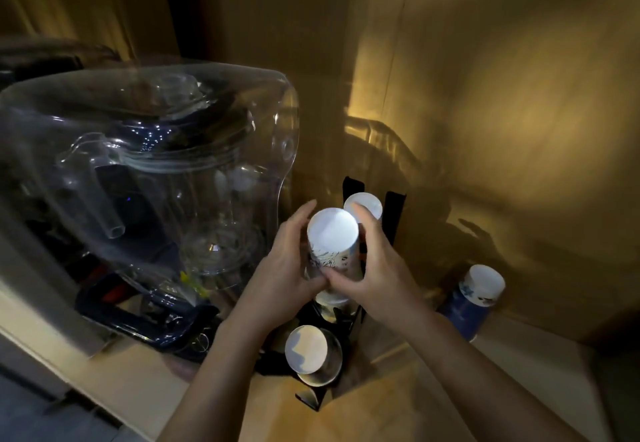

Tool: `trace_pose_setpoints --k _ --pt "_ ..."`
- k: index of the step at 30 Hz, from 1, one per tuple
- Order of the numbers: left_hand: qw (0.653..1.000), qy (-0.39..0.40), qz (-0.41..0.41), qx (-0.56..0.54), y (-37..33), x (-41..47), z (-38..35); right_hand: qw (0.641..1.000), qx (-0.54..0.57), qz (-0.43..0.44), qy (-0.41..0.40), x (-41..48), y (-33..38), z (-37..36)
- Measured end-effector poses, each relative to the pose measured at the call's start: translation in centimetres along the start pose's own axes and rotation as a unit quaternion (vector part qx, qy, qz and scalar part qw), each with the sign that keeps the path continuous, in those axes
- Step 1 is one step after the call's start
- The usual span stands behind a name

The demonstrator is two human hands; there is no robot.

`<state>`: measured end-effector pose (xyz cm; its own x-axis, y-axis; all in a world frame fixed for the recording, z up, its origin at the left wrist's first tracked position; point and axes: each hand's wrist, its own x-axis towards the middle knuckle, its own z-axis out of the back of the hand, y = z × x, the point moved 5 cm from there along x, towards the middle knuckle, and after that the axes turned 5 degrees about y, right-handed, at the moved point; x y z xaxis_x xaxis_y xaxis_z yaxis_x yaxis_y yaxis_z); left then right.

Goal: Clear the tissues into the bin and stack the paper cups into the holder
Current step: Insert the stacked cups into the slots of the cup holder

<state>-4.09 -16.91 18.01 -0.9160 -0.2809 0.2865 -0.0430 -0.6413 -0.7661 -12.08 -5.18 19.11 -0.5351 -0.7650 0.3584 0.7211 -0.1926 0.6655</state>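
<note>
**A:** While I'm scanning from the left, the big clear water jug (145, 178) is sitting tipped on its dispenser at the left of the counter (131, 369), and nothing is touching it. Just right of it, the left hand (287, 275) is curling around the near side of an upside-down paper cup (333, 244), fingers pressed against its printed wall. The right hand (377, 268) is wrapping the other side, thumb crossing low on the cup. Both are clamping it, neither is spread.

**B:** Why two hands for one cup though?

**A:** My guess: it's going bottom-up over the stack below, and holding both sides is keeping it straight as it goes down. The black holder (349, 306) is standing directly under the hands, so the cup is hovering above a middle slot, not seated yet as far as I can tell.

**B:** How many cups are you counting?

**A:** Four white bottoms are showing: the held one, a rear cup (364, 204) peeking out behind the right fingers in the holder's back slot, a front cup (306, 350) sitting in the near slot, and a blue cup (476, 298) standing upside down alone on the counter, well off to the right by the wall. That one is looking like the next to go in. One holder, two hands. Tissues or a bin? I'm not seeing any here.
</note>
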Motion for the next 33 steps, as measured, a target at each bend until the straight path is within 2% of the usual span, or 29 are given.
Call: trace_pose_setpoints --k 2,4,8,11,15,19,22,25,30,33 --pt "0.996 -0.003 -0.031 0.08 0.6 -0.2 -0.7 0.999 -0.037 0.017 0.014 -0.3 -0.6 -0.7" --pt "0.991 0.014 -0.026 0.131 1.7 -0.6 -1.7 0.993 -0.109 0.039 0.017 -0.9 -1.5 -1.5" --pt "0.994 0.038 0.027 0.095 4.0 -1.3 -2.9 0.987 -0.15 0.021 0.049 -1.6 -3.4 -2.9" --pt "0.994 0.031 0.029 0.105 3.9 -1.0 -2.8 0.984 -0.172 0.024 0.048 -1.2 -3.7 -2.8" --pt "0.987 0.074 0.059 0.127 3.1 -0.6 -2.2 0.991 -0.113 0.005 0.065 -1.0 -4.0 -2.1" --pt "0.97 0.139 0.065 0.187 1.4 0.0 -1.2 0.99 -0.055 -0.025 0.128 -0.4 -4.2 -1.1" --pt "0.964 0.103 0.019 0.246 -1.5 1.3 -0.5 0.992 -0.024 -0.032 0.117 0.5 -3.7 1.1" --pt "0.968 0.035 -0.023 0.247 -4.6 2.5 -1.0 0.996 -0.015 -0.037 0.077 0.6 -3.7 4.1" --pt "0.99 -0.054 -0.057 0.12 -7.8 3.9 -4.1 0.991 -0.044 -0.118 0.039 -1.2 -7.1 8.8" --pt "0.995 -0.051 -0.059 0.056 -8.4 4.8 -7.7 0.986 -0.025 -0.166 -0.006 -3.0 -9.8 11.2"
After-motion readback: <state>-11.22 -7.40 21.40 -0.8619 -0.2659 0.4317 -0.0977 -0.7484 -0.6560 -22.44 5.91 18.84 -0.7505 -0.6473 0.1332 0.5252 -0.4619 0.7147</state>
